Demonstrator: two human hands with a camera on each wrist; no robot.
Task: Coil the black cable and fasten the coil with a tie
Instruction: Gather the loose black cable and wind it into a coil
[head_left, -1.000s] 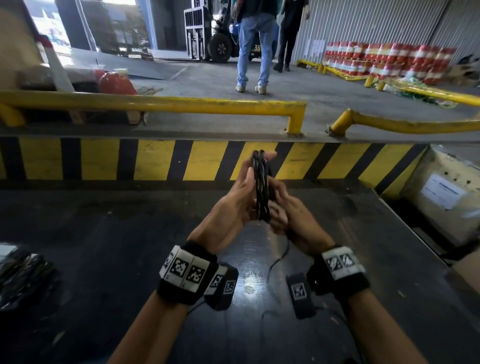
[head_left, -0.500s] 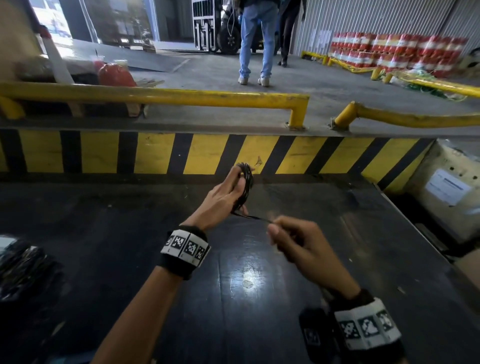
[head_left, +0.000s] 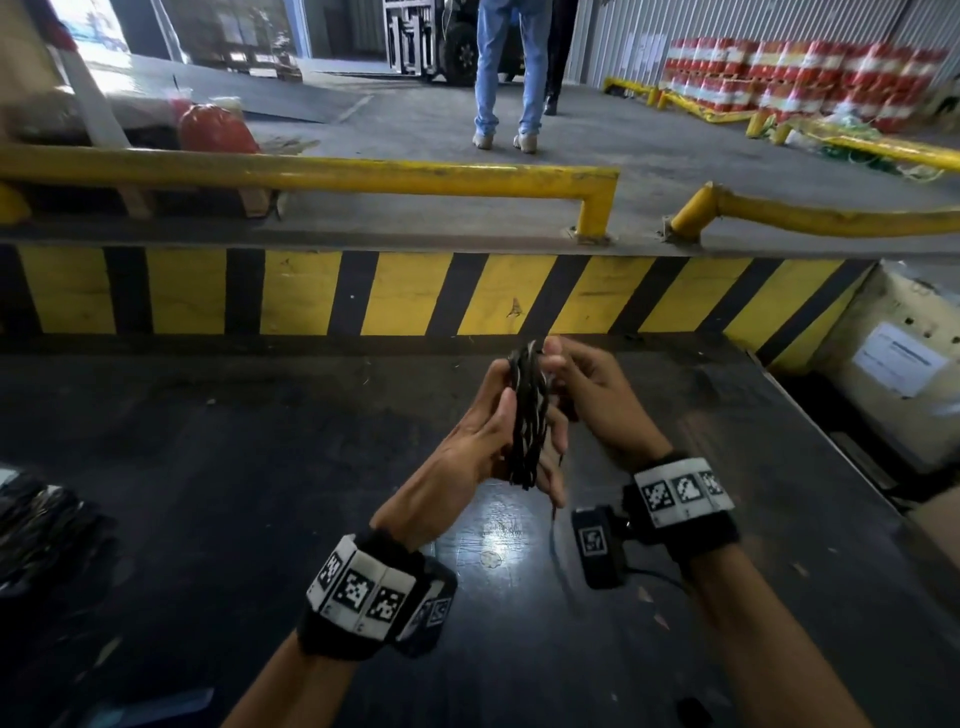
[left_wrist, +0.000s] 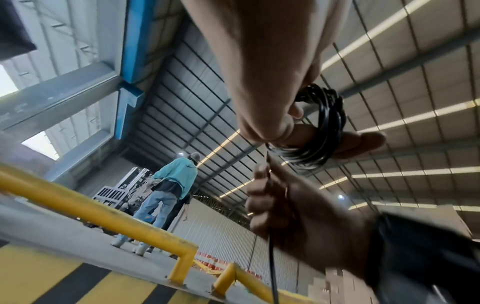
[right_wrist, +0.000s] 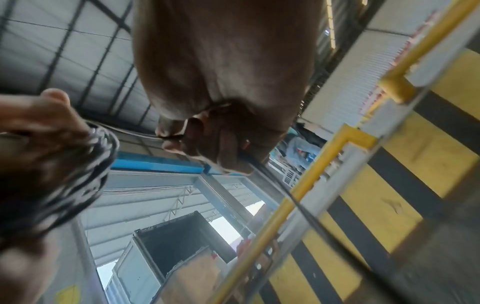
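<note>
Head view, middle of the frame: left hand (head_left: 480, 431) grips the black cable coil (head_left: 529, 415) standing tall, edge-on; right hand (head_left: 592, 395) pinches its loose end.

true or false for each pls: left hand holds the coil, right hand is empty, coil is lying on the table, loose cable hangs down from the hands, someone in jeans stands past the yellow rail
1. The left hand holds the coil. True.
2. The right hand is empty. False: it grips the loose cable end beside the coil.
3. The coil lies on the table. False: it is held upright above it.
4. Loose cable hangs down from the hands. True.
5. A person in jeans stands beyond the yellow rail. True.
</note>
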